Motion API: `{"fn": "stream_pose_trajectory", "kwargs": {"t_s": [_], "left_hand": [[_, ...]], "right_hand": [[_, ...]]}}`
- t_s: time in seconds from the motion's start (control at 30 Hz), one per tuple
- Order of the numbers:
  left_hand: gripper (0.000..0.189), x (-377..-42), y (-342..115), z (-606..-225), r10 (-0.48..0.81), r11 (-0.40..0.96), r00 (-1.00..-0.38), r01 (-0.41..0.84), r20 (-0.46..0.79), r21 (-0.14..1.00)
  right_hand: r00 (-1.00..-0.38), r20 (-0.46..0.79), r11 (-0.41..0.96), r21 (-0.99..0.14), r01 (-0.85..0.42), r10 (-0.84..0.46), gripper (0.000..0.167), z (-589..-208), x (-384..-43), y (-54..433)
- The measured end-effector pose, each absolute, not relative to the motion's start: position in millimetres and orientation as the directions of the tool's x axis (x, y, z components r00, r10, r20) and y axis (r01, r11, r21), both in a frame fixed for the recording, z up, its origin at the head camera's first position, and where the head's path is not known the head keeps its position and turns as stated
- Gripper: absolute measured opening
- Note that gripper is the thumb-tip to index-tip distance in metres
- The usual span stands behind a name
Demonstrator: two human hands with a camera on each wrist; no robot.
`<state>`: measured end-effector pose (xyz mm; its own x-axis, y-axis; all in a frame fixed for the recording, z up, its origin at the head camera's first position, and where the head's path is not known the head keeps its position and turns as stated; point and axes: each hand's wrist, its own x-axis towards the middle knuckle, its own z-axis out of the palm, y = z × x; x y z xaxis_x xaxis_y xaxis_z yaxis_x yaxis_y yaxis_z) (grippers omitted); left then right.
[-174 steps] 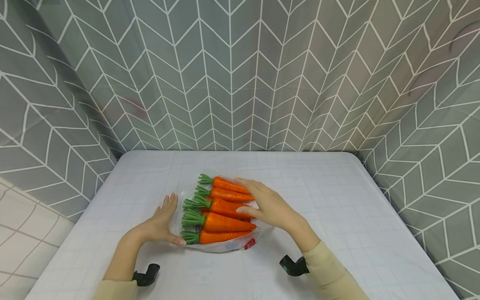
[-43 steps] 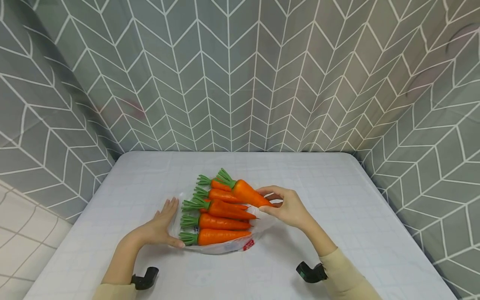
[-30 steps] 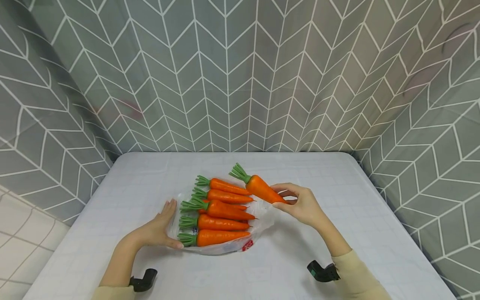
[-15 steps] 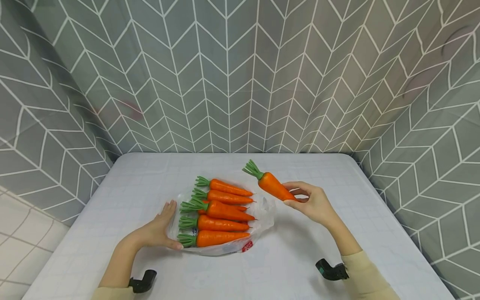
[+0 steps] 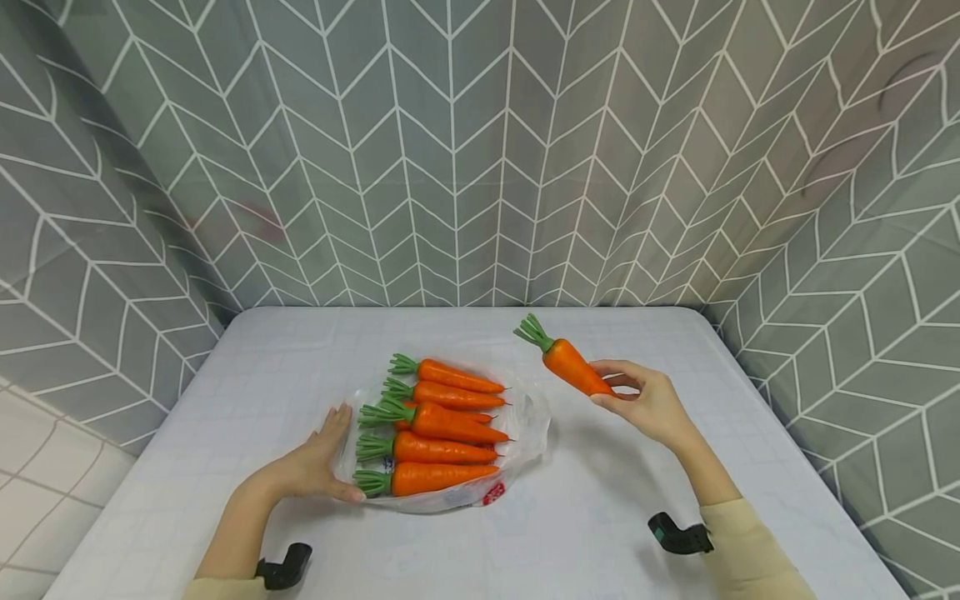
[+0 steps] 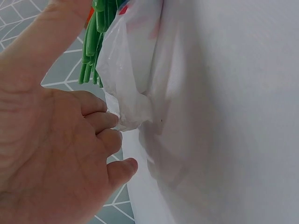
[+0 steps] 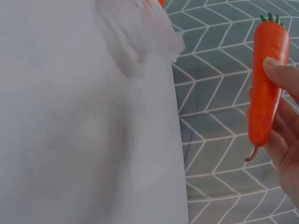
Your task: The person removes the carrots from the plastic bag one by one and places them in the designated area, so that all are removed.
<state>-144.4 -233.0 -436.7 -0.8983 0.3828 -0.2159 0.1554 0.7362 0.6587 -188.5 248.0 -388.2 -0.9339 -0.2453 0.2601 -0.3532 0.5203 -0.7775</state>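
Pinched between thumb and fingers of my right hand (image 5: 647, 400) is an orange carrot (image 5: 573, 367), raised above the table with its green stem end pointing up and left. In the right wrist view the thumb presses on this carrot (image 7: 267, 88), whose thin root tip hangs below. Several more carrots (image 5: 448, 423) lie roughly side by side on a clear plastic bag (image 5: 534, 423), stems to the left. At the bag's left edge rests my left hand (image 5: 318, 462), fingers extended, thumb near the lowest stem. The left wrist view shows its fingers beside the bag (image 6: 126, 70).
A white cloth covers the table (image 5: 480, 558). Grey curtains (image 5: 480, 150) with white chevron lines stand behind and at both sides. A black wrist camera (image 5: 678, 535) sits on the right wrist and another wrist camera (image 5: 287, 567) on the left.
My right hand has taken hold of a carrot, lifted it off the pile and carried it rightward, away from the bag. My left hand has stayed by the bag's left edge.
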Motion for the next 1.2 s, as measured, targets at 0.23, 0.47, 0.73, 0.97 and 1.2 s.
{"fn": "stream_pose_trajectory", "kwargs": {"t_s": [0.23, 0.47, 0.73, 0.97, 1.2], "left_hand": [[0.135, -143, -233, -436, 0.383, 0.736, -0.898, 0.155, -0.216, 0.659], [0.134, -143, -235, -437, 0.387, 0.733, -0.898, 0.163, -0.207, 0.661], [0.134, -144, -235, -438, 0.379, 0.744, -0.899, 0.155, -0.220, 0.649], [0.134, -144, -234, -437, 0.379, 0.746, -0.897, 0.152, -0.226, 0.648], [0.134, -144, -232, -436, 0.381, 0.750, -0.896, 0.154, -0.230, 0.643]], "right_hand": [[-0.941, 0.247, 0.542, -0.770, -0.336, -0.232, 0.043, -385, -191, 258], [-0.946, 0.233, 0.561, -0.763, -0.321, -0.223, 0.043, -385, -197, 268], [-0.962, 0.191, 0.583, -0.766, -0.269, -0.194, 0.045, -390, -206, 281], [-0.967, 0.152, 0.590, -0.770, -0.245, -0.202, 0.048, -393, -217, 290], [-0.973, 0.094, 0.571, -0.796, -0.200, -0.209, 0.052, -393, -227, 292]]}}
